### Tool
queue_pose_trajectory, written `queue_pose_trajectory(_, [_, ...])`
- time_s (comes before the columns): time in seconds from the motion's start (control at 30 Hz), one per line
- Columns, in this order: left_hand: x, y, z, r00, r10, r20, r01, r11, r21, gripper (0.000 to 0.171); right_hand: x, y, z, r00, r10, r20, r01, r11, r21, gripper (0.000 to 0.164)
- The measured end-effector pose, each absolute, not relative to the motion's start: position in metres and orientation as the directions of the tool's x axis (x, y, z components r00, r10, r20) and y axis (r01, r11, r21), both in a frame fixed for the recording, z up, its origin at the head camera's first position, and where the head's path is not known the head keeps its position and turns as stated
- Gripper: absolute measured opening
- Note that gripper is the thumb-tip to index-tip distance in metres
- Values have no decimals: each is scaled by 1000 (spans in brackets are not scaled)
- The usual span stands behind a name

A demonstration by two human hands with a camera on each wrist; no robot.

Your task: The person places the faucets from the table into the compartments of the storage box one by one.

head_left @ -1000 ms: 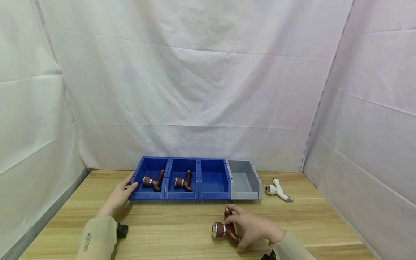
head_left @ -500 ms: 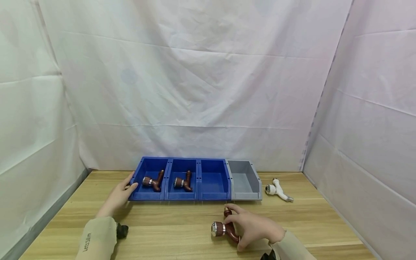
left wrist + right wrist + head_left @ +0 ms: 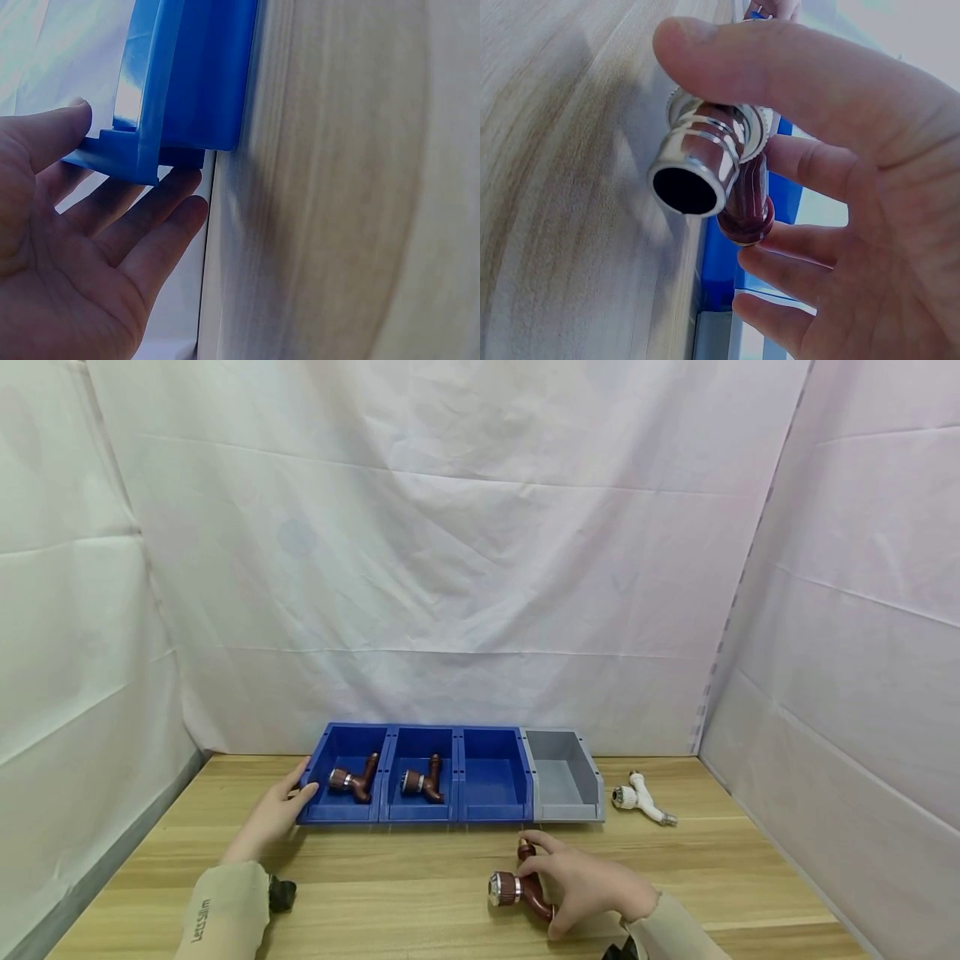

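My left hand (image 3: 273, 810) holds the left edge of the row of bins. In the left wrist view, its thumb and fingers (image 3: 161, 244) lie on either side of the blue bin's lip (image 3: 150, 112). My right hand (image 3: 588, 881) grips a dark red tap (image 3: 534, 897) with a chrome-trimmed knob, over the table in front of the bins. The right wrist view shows the thumb across the tap's open chrome end (image 3: 694, 169), with fingers along its far side. One similar brown tap (image 3: 360, 781) lies in the leftmost blue bin, another brown tap (image 3: 427, 781) in the second.
A third blue bin (image 3: 495, 777) and a grey bin (image 3: 562, 777) continue the row to the right. Beyond it a white tap (image 3: 641, 797) lies on the wooden table (image 3: 405, 893). White cloth (image 3: 450, 568) encloses the back and sides.
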State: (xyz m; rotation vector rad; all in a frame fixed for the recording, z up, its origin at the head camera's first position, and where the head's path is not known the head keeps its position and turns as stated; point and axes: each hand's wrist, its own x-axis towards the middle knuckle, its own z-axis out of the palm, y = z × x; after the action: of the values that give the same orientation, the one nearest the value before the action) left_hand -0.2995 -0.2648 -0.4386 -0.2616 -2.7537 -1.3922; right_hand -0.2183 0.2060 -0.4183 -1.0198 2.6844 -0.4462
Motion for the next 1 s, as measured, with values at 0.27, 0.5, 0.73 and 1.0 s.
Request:
queue_pose_trajectory(0.27, [-300, -264, -438, -983, 126, 132, 181, 578, 796, 65, -220, 205, -418, -728, -676, -114, -600, 709, -369, 71])
queue_pose_trajectory(0.5, [-299, -265, -439, -983, 121, 138, 183, 587, 789, 64, -220, 206, -419, -730, -676, -104, -602, 707, -370, 72])
queue_pose_trajectory(0.73, [-300, -265, -441, -986, 116, 121, 166, 568, 806, 65, -220, 206, -416, -726, -680, -104, -600, 699, -389, 72])
queue_pose_trajectory(1.0, [-303, -266, -444, -989, 108, 104, 146, 553, 820, 65, -221, 205, -414, -724, -683, -93, -613, 700, -367, 72])
